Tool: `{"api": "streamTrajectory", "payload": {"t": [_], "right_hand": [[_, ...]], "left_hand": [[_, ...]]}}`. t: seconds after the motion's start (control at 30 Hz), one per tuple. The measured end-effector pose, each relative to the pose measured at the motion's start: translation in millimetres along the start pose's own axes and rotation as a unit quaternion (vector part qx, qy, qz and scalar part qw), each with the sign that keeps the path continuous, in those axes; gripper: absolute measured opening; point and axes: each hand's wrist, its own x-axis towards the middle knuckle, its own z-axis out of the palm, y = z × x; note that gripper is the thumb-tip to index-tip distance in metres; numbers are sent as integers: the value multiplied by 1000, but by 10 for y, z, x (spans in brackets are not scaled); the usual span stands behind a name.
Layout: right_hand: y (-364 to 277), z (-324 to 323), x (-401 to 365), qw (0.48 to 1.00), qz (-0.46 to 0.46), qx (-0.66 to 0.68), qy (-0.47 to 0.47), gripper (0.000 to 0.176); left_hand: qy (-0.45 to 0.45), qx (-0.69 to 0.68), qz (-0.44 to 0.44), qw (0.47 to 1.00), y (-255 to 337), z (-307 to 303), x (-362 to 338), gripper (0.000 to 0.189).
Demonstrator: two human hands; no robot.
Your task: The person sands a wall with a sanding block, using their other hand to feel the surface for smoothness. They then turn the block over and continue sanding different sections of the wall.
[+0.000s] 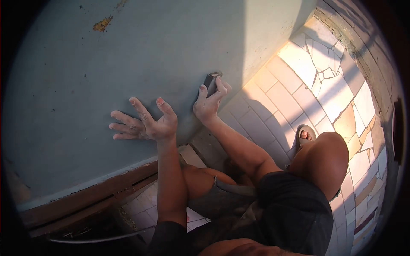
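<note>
at the grey wall (85, 77), the right hand (210, 100) pinches a dark block (211, 82) while the left hand (149, 123) spreads its fingers.

Tiled floor (284, 91), part sunlit, part shaded.
Pale rectangular tiles start just beyond the right fingers (220, 84); farther from them lie irregular, broken-edged pieces (324, 55) with dark joints. A sandal (305, 127) with a foot in it rests well apart from those fingers. More tiles (147, 204) show below the left fingers (125, 119).
</note>
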Motion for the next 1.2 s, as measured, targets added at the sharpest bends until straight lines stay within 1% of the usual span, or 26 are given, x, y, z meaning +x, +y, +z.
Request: {"api": "streamTrajectory", "payload": {"t": [0.07, 0.1, 0.13, 0.17, 0.2, 0.27, 0.33, 0.37, 0.4, 0.43, 0.5, 0.53, 0.57, 0.6, 0.67, 0.77, 0.8, 0.83, 0.87, 0.93, 0.97, 1.0, 1.03, 1.07, 1.13, 1.2], "right_hand": [[154, 3, 207, 1000, -20, -23, 0, 48], [76, 20, 457, 999, -30, -45, -5, 50], [-146, 45, 953, 998, -21, -56, 16, 49], [-230, 96, 1481, 997, -12, -68, 34, 49], [-54, 188, 1850, 997, -26, -60, 39, 45], [-87, 170, 1533, 998, 0, -49, 39, 46], [-309, 177, 1116, 997, 26, -15, 69, 47], [-110, 122, 400, 999, 2, -33, 36, 44], [119, 15, -210, 998, -30, -47, -24, 47], [149, 15, -207, 998, -32, -46, -22, 47], [198, -14, -270, 1000, -7, -19, -16, 51], [57, 54, 218, 1000, -5, -3, 17, 48], [-127, 79, 819, 999, -6, -36, 22, 42], [-308, 117, 1423, 998, -26, -31, 46, 43], [-301, 94, 1385, 998, -15, -27, 49, 43], [-366, 193, 1530, 997, -12, 9, 74, 44], [-172, 121, 856, 997, -22, -52, 45, 40], [67, 10, 162, 996, -42, -74, -12, 43], [353, -81, -422, 996, -43, -57, -48, 48], [352, -120, -239, 997, -38, -50, -55, 48], [277, -92, -78, 997, -25, -41, -59, 49], [56, -6, 454, 998, -6, -51, -20, 48], [-180, 39, 1008, 997, 37, -66, -11, 50], [-281, 70, 1509, 997, 36, -70, 10, 51], [-206, 0, 1293, 997, 32, -76, 1, 50], [-119, 30, 986, 998, 16, -64, 20, 49]], "left_hand": [[-37, 7, 7, 999, -57, -41, -47, 65], [-46, 10, 11, 999, -55, -56, -27, 65], [-64, 6, 2, 998, -48, -129, 26, 66], [-84, 5, -9, 996, -50, -221, 38, 67], [-90, 10, -11, 996, -47, -229, 40, 67], [-85, -8, -6, 996, -56, -282, 115, 68], [-64, 2, -3, 998, 2, -224, 83, 68], [-54, 7, -1, 999, -8, -133, 64, 68], [-43, 6, 3, 999, -58, -72, 32, 68], [-47, 4, 15, 999, -87, -44, -52, 68], [-58, 3, 27, 998, -78, -32, -105, 69], [-73, -7, 16, 997, -77, -70, -66, 70], [-97, -13, -1, 995, -67, -175, -89, 71], [-111, -7, -5, 994, -82, -254, -99, 71], [-110, -11, 38, 993, -136, -251, -10, 72], [-84, 7, 40, 996, -68, -183, -4, 72], [-67, 2, 44, 997, -70, -103, -17, 72], [-53, 9, 44, 998, -87, -34, -81, 72], [-47, 19, 38, 998, -82, -6, -132, 72], [-42, 37, 47, 997, -45, 49, -125, 73], [-50, 32, 35, 998, -25, 30, -86, 74], [-70, 33, 20, 997, -21, -77, -97, 75], [-95, 43, 17, 994, -30, -170, -88, 75], [-94, 33, 16, 995, -22, -162, -32, 75], [-90, 18, 7, 996, 36, -137, -74, 75], [-69, 29, 2, 997, 65, -77, -9, 76]]}}
